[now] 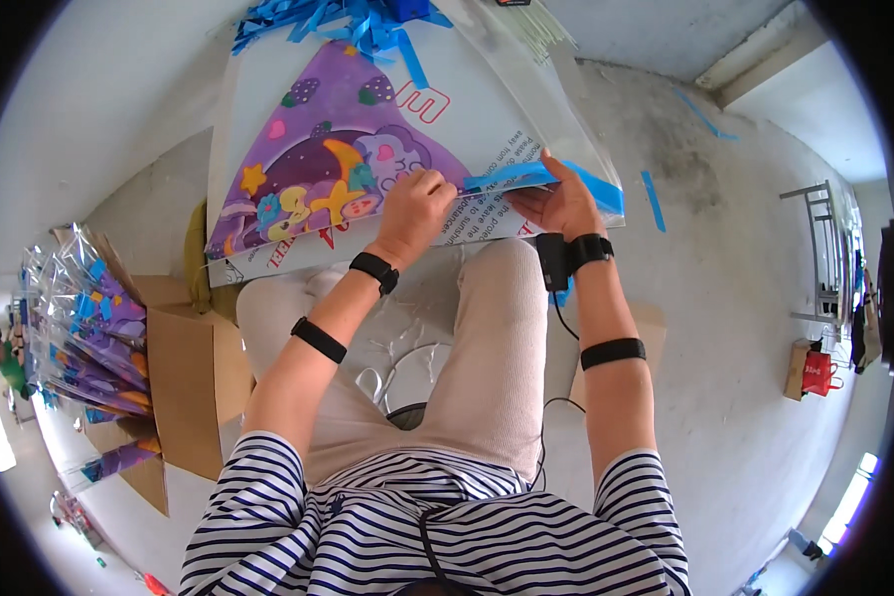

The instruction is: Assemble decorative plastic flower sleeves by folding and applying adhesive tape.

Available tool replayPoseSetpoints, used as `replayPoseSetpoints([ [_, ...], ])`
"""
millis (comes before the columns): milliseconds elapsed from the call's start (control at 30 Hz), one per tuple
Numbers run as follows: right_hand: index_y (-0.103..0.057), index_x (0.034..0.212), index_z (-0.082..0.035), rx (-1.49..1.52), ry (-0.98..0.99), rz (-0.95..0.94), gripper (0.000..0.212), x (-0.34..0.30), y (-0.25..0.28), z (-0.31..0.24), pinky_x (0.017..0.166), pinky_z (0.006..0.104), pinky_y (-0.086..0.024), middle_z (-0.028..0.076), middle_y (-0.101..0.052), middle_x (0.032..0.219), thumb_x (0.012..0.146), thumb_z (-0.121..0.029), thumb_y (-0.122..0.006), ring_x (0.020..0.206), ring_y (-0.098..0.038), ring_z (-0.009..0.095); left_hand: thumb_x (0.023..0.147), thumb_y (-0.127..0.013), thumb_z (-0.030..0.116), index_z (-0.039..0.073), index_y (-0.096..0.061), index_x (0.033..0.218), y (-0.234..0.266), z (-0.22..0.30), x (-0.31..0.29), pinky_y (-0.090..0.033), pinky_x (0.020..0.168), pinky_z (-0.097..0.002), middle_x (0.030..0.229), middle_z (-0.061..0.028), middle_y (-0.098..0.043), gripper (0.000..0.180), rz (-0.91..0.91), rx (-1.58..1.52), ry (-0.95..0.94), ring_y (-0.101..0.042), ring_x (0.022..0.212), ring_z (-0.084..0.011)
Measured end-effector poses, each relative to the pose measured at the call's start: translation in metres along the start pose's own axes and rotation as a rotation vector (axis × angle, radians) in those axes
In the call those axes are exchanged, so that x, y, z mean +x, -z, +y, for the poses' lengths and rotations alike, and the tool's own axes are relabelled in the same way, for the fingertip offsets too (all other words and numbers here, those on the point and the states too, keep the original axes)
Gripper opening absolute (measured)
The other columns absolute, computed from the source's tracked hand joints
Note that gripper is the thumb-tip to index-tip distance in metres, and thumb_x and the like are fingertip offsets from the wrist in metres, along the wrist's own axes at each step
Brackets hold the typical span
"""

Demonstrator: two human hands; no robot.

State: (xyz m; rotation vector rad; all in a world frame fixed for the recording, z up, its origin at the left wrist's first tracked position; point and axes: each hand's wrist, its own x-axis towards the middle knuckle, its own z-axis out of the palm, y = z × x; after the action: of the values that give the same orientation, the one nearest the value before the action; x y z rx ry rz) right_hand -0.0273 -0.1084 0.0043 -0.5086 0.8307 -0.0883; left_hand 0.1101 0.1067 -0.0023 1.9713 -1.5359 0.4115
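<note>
A purple triangular kite with cartoon prints lies on a white printed board above my knees. My left hand is closed in a pinch at the kite's right lower corner, with its fingertips partly hidden. From that corner a blue strip runs right along the board's near edge. My right hand rests on the strip, palm turned inward, thumb raised and fingers apart from the thumb; some fingertips are hard to see. Clear plastic film covers the board's right side.
Several blue ribbons are heaped at the board's far edge. On the left, a cardboard box stands beside a stack of purple items in clear wrapping. Blue strips lie on the grey floor at right, and a red bag is farther off.
</note>
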Motion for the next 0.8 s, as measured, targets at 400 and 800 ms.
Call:
replayPoseSetpoints([
  [400,-0.062,0.108,0.000,0.025,0.152,0.083,0.021,0.022,-0.020,-0.026,0.101,0.0581,-0.045,0.021,-0.068,0.111,0.090,-0.009,-0.067,0.109,-0.065,0.037,0.073,-0.073,0.007,0.009,-0.060,0.088,-0.006,-0.002,-0.024,-0.047,0.078,-0.0395,0.092,-0.0054,-0.059,0.020,-0.064,-0.008,0.034,-0.059,0.090,-0.0262],
  [800,-0.078,0.099,-0.010,-0.742,0.750,0.118,0.024,0.007,-0.016,-0.026,0.076,0.0330,-0.048,0.002,-0.066,0.098,0.087,-0.031,-0.071,0.084,-0.058,0.017,0.071,-0.076,0.006,0.012,-0.058,0.090,-0.017,-0.009,-0.022,-0.045,0.077,-0.0414,0.090,-0.0048,-0.057,0.027,-0.060,0.053,0.171,-0.058,0.092,-0.0277],
])
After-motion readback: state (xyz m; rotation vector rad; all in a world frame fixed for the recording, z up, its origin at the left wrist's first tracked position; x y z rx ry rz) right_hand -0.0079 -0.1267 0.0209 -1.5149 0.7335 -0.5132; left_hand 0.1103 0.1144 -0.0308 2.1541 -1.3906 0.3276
